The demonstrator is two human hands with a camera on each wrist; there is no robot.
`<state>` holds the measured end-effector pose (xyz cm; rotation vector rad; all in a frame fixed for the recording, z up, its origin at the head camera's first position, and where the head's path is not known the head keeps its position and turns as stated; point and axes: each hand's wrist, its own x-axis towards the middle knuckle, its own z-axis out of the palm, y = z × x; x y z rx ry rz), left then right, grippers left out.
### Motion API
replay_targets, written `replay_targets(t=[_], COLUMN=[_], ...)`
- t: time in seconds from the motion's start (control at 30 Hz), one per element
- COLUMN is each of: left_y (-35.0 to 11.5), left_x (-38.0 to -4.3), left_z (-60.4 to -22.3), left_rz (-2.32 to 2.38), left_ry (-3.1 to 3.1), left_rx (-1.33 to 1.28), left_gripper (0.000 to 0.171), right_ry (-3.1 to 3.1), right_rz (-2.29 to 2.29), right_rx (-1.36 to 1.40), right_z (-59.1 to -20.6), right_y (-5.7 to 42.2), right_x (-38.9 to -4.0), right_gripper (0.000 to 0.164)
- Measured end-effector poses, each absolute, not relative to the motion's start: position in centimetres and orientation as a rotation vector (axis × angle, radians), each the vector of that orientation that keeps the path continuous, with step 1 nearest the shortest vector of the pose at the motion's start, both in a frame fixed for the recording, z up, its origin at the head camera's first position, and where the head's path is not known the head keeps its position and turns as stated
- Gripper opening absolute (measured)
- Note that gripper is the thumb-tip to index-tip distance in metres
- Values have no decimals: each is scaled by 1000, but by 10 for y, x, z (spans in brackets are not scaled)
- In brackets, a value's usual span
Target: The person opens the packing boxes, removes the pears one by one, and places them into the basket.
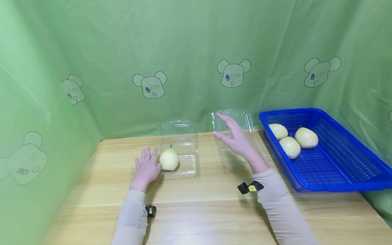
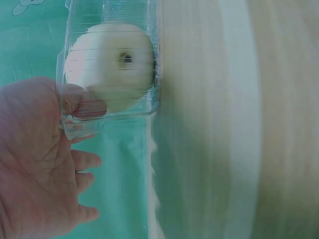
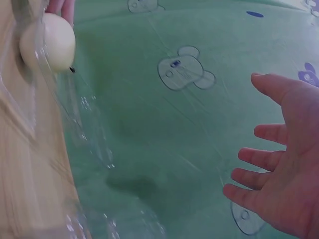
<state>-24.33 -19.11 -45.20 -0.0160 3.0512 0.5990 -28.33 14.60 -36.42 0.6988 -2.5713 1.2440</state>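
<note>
A pale yellow pear (image 1: 169, 159) with a dark stem sits in the left part of a clear plastic clamshell box (image 1: 190, 170), whose lid stands raised at the back. My left hand (image 1: 147, 169) is at the box's left side, fingers spread and fairly straight. In the left wrist view its thumb (image 2: 87, 105) shows through the clear wall, next to the pear; whether it touches the fruit I cannot tell. Over a second clear box (image 1: 226, 163), also with its lid up, my right hand (image 1: 237, 139) hovers with fingers extended, holding nothing.
On the right stands a blue plastic basket (image 1: 330, 189) with three pale pears (image 1: 306, 137) at its far left end. A green curtain (image 1: 196, 51) with bear-head prints hangs behind the wooden table (image 1: 196, 217) and along its left side.
</note>
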Motion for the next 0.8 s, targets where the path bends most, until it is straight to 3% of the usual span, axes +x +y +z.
replay_targets(t=[0.8], left_y=[-191], left_x=[-245], left_z=[-454], left_rz=[584], left_ry=[3042], left_rx=[-21], left_gripper=[68], right_ry=[-2685], right_rz=[1315], right_rx=[863], right_z=[-396], right_y=[68], right_x=[-286], right_gripper=[73])
